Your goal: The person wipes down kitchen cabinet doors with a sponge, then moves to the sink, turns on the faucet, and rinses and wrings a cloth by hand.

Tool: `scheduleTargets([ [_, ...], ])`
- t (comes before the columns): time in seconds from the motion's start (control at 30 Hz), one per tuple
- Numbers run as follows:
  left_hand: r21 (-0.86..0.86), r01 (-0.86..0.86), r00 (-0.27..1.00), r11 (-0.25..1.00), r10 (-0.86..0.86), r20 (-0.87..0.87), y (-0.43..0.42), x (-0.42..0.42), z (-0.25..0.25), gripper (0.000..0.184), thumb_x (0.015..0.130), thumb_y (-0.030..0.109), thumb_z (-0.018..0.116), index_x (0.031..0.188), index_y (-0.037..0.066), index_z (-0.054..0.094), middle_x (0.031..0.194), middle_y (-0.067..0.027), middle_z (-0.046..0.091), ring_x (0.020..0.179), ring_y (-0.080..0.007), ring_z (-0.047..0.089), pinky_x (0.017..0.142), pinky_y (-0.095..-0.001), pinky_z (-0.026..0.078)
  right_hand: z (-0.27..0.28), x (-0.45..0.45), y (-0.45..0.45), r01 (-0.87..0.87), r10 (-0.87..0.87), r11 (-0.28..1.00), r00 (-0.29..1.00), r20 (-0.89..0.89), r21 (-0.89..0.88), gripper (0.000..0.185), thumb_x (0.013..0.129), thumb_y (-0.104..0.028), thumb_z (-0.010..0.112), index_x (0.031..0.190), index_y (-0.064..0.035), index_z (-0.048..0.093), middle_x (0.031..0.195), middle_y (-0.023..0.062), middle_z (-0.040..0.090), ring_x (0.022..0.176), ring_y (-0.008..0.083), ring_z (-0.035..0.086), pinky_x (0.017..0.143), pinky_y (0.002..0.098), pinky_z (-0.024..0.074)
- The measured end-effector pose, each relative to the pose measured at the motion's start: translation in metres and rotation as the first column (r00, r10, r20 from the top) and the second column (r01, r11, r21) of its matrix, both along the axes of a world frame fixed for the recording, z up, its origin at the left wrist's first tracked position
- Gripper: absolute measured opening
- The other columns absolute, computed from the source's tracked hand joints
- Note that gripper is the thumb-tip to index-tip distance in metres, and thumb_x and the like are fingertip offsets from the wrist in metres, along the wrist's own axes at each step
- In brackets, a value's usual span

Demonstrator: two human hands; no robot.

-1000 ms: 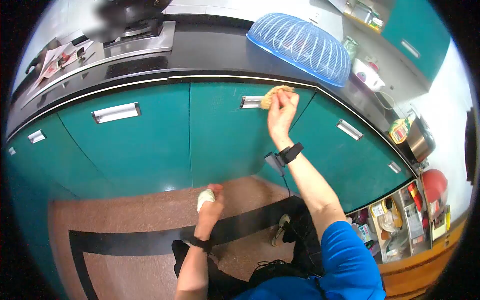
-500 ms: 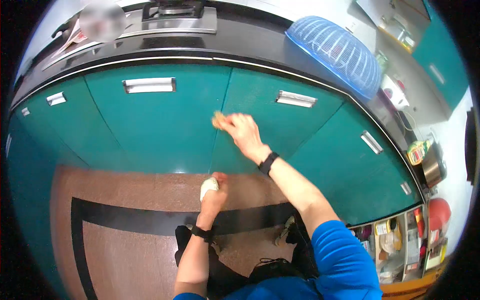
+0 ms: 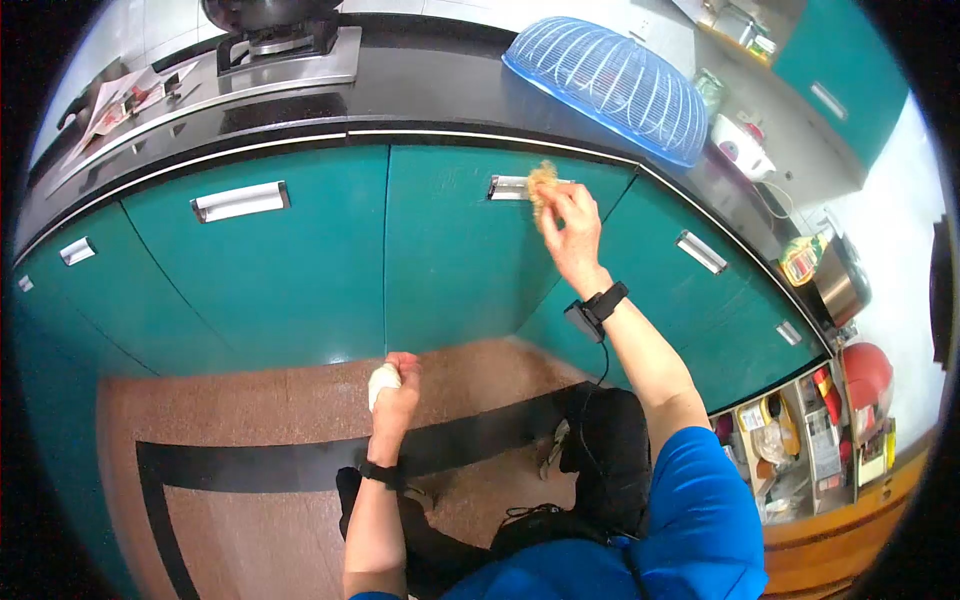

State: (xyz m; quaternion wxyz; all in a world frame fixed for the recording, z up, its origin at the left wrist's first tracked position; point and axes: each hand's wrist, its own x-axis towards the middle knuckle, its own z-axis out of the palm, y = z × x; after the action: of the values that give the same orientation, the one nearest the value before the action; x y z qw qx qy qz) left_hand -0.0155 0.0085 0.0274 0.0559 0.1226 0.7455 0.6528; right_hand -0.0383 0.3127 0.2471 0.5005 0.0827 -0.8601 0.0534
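Observation:
My right hand [image 3: 574, 235] pinches a tan, fibrous scrubber [image 3: 541, 190] and has it against the silver handle [image 3: 507, 188] of a teal cabinet door [image 3: 455, 235]. The scrubber covers part of that handle. Lower down, my left hand [image 3: 398, 400] is closed around a small white, rounded thing [image 3: 382, 380], held above the brown floor [image 3: 300, 400] near the foot of the cabinets. Its kind I cannot make out, since my fingers hide part of it.
A blue mesh food cover [image 3: 610, 90] sits on the black countertop [image 3: 430, 85]. Left of it are a gas stove [image 3: 330, 75] and a dark wok [image 3: 268, 12]. A white appliance [image 3: 742, 150] stands right. An open shelf [image 3: 790, 440] with several packages is low on the right.
My right hand has moved right and up with the scrubber, from the gap between two doors to the handle. My left hand still holds the white thing. The view has shifted.

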Motion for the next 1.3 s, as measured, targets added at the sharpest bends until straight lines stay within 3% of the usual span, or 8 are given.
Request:
scheduleTargets([
  [0.3,0.050,-0.028,1.000,0.998,0.028,0.012,-0.011,-0.008,-0.001,0.006,0.095,0.010,0.060,0.099,0.005,0.061,0.082,0.0000,0.060,0.079,-0.0100,0.054,0.072,-0.0274,0.046,-0.027,-0.009,0.022,0.053,-0.066,0.954,0.997,-0.034,-0.297,0.014,0.086,-0.004,0.070,0.099,-0.0033,0.071,0.107,0.0134,0.067,0.097,0.0328,0.066,0.085,0.0400,0.0536],
  [0.5,0.030,0.002,1.000,1.000,-0.002,-0.003,-0.013,-0.004,0.002,0.005,0.096,0.009,0.060,0.099,0.005,0.059,0.083,-0.0001,0.060,0.080,-0.0101,0.055,0.073,-0.0266,0.045,-0.032,-0.018,-0.006,0.235,-0.229,0.959,0.972,0.056,-0.156,0.019,0.082,-0.003,0.070,0.101,-0.0077,0.074,0.109,0.0123,0.068,0.096,0.0322,0.066,0.083,0.0408,0.0533],
  [0.63,0.012,0.031,1.000,0.999,-0.031,-0.007,0.003,-0.007,-0.014,0.003,0.097,0.007,0.058,0.098,0.005,0.059,0.083,-0.0002,0.061,0.080,-0.0109,0.057,0.075,-0.0267,0.046,-0.024,-0.027,-0.049,0.058,-0.061,0.994,0.998,-0.034,-0.089,0.021,0.079,-0.004,0.070,0.098,-0.0092,0.074,0.107,0.0072,0.069,0.095,0.0294,0.065,0.083,0.0403,0.0514],
  [0.9,-0.015,0.048,0.999,0.999,-0.048,-0.003,0.014,0.004,-0.001,0.006,0.097,0.008,0.058,0.101,0.004,0.060,0.087,-0.0037,0.067,0.082,-0.0128,0.062,0.076,-0.0282,0.049,-0.013,0.007,0.043,0.157,-0.167,0.972,0.985,0.047,0.174,0.012,0.086,-0.011,0.069,0.096,-0.0115,0.075,0.100,0.0049,0.067,0.093,0.0259,0.064,0.079,0.0397,0.0486],
  [1.07,-0.090,0.042,0.999,0.995,-0.040,0.020,0.018,-0.004,-0.011,0.007,0.096,0.008,0.059,0.101,0.002,0.060,0.086,-0.0041,0.066,0.083,-0.0126,0.061,0.076,-0.0282,0.048,-0.036,-0.020,0.008,0.096,-0.102,0.988,0.994,-0.043,-0.117,0.018,0.079,-0.004,0.074,0.097,-0.0089,0.075,0.100,0.0064,0.068,0.093,0.0287,0.064,0.083,0.0398,0.0516],
  [1.13,-0.142,0.068,0.998,0.988,-0.065,0.027,0.032,-0.003,-0.018,0.007,0.097,0.008,0.059,0.100,0.002,0.060,0.086,-0.0041,0.066,0.083,-0.0125,0.061,0.076,-0.0281,0.048,-0.036,-0.029,-0.018,-0.007,0.000,0.991,0.998,-0.056,-0.132,0.022,0.077,-0.006,0.076,0.099,-0.0097,0.073,0.101,0.0055,0.068,0.094,0.0289,0.064,0.084,0.0396,0.0520],
  [1.2,0.060,0.080,0.996,0.995,-0.082,0.037,0.044,-0.002,-0.023,0.008,0.093,0.004,0.059,0.100,0.004,0.061,0.086,-0.0019,0.064,0.079,-0.0111,0.059,0.075,-0.0274,0.048,-0.036,-0.031,-0.027,-0.054,0.041,0.986,0.995,-0.087,-0.157,0.015,0.080,-0.009,0.074,0.095,-0.0105,0.072,0.097,0.0061,0.067,0.090,0.0300,0.063,0.079,0.0413,0.0518],
  [1.3,-0.044,0.077,0.997,0.996,-0.078,-0.015,0.052,0.004,-0.021,0.009,0.092,0.002,0.058,0.100,0.004,0.061,0.085,-0.0023,0.063,0.080,-0.0108,0.059,0.074,-0.0266,0.048,-0.026,-0.024,-0.005,-0.068,0.064,0.994,0.997,-0.048,-0.089,0.011,0.081,-0.009,0.072,0.092,-0.0113,0.072,0.094,0.0056,0.066,0.087,0.0301,0.063,0.076,0.0418,0.0517],
])
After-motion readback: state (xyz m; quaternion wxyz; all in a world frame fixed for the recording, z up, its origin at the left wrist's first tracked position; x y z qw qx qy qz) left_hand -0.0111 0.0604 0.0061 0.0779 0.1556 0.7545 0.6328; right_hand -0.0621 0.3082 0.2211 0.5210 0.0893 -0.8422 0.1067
